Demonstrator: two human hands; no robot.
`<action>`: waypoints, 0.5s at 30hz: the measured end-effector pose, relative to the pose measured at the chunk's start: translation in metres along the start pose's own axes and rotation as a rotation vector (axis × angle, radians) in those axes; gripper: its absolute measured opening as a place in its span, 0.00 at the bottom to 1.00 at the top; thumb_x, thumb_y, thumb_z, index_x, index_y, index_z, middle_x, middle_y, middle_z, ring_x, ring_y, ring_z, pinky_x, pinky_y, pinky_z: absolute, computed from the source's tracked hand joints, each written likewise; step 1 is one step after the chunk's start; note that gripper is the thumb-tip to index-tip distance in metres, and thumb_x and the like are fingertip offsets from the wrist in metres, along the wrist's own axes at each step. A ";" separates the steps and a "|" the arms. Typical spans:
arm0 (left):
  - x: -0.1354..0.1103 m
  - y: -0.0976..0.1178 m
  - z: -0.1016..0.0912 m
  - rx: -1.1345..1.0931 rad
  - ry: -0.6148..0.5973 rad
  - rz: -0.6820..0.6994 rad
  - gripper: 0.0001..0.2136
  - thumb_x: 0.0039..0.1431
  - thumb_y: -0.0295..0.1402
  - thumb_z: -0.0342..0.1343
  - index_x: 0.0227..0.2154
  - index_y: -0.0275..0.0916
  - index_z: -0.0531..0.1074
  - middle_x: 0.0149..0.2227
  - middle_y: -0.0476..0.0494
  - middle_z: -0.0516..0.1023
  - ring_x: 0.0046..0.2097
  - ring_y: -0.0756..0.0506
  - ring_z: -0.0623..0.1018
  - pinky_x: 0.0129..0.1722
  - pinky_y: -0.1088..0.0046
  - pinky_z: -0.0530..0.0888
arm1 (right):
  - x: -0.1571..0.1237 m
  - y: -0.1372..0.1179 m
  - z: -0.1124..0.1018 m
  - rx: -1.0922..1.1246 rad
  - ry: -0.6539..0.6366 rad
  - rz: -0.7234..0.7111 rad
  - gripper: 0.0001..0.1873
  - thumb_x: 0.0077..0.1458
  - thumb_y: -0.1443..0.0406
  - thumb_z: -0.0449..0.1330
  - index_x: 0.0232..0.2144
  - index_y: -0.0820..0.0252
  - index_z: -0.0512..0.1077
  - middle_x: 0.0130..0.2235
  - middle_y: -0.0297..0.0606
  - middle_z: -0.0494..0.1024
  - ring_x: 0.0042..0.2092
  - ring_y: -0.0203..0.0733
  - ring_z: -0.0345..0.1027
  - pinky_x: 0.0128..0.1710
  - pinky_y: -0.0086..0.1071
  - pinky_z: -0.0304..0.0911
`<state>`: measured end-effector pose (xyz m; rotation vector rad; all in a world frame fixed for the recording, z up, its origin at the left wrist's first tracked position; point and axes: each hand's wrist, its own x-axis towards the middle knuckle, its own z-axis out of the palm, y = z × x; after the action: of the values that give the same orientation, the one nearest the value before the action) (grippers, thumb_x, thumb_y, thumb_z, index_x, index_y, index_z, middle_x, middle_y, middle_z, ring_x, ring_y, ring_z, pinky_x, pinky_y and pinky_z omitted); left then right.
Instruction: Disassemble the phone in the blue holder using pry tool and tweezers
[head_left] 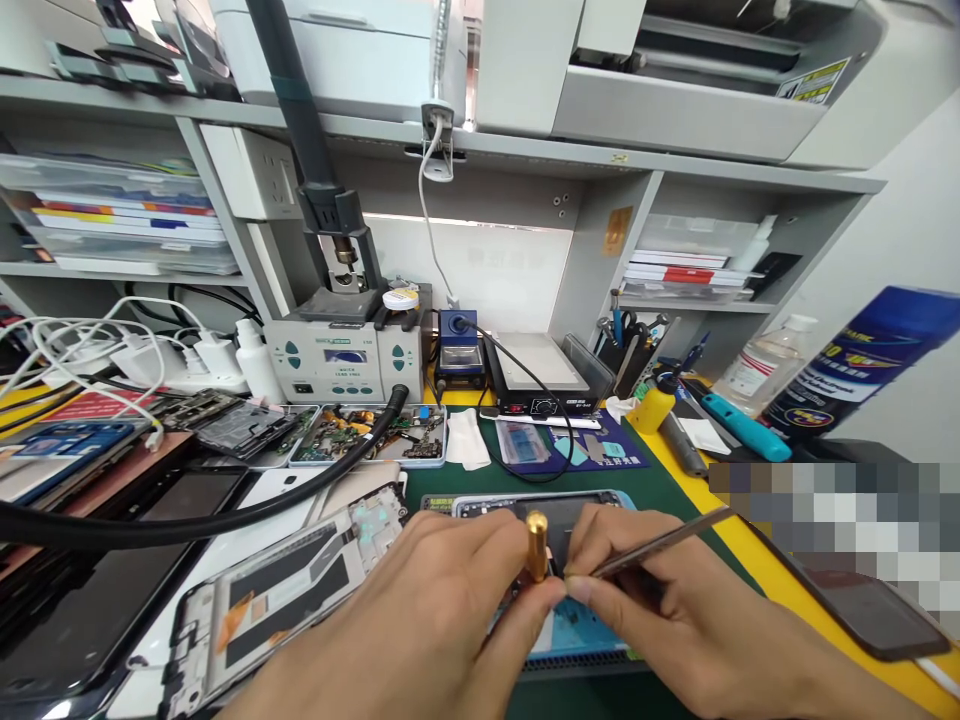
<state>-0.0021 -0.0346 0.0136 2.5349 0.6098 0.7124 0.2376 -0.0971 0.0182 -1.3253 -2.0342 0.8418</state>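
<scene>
My left hand (442, 580) is closed around a small gold-handled screwdriver (537, 548), which stands upright between thumb and fingers. Close beside it, my right hand (645, 570) has thumb and forefinger pinched together, and the tips of both hands nearly meet. A thin metal pair of tweezers (667, 537) lies in the right hand, its end pointing out to the upper right. Beneath both hands is an opened phone (615, 497) with a dark inside and a blue lower part. My fingers hide the screwdriver's tip and the spot it meets.
A green mat (660, 480) covers the bench. Left lie a stripped phone frame (285, 590), a dark phone screen (150, 570) and a thick black hose (300, 490). Behind stand a soldering station (345, 355) and a hot plate (540, 365). A spray can (862, 360) leans at right.
</scene>
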 end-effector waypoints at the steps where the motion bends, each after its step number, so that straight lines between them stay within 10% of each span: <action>1: -0.001 0.000 0.000 -0.002 -0.002 -0.003 0.06 0.74 0.33 0.51 0.42 0.42 0.72 0.39 0.47 0.79 0.39 0.41 0.78 0.41 0.61 0.76 | 0.000 0.000 0.000 -0.005 0.003 -0.008 0.08 0.71 0.64 0.55 0.35 0.54 0.68 0.34 0.33 0.71 0.33 0.40 0.64 0.32 0.33 0.61; 15: 0.001 -0.002 0.001 0.004 -0.020 -0.032 0.07 0.75 0.35 0.50 0.43 0.43 0.72 0.41 0.47 0.79 0.40 0.40 0.78 0.42 0.61 0.75 | 0.000 0.004 0.003 0.021 0.029 0.024 0.10 0.71 0.60 0.56 0.35 0.54 0.70 0.34 0.34 0.72 0.33 0.41 0.65 0.32 0.33 0.62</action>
<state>-0.0015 -0.0323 0.0124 2.5271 0.6448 0.6747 0.2378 -0.0965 0.0134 -1.3453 -1.9853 0.8471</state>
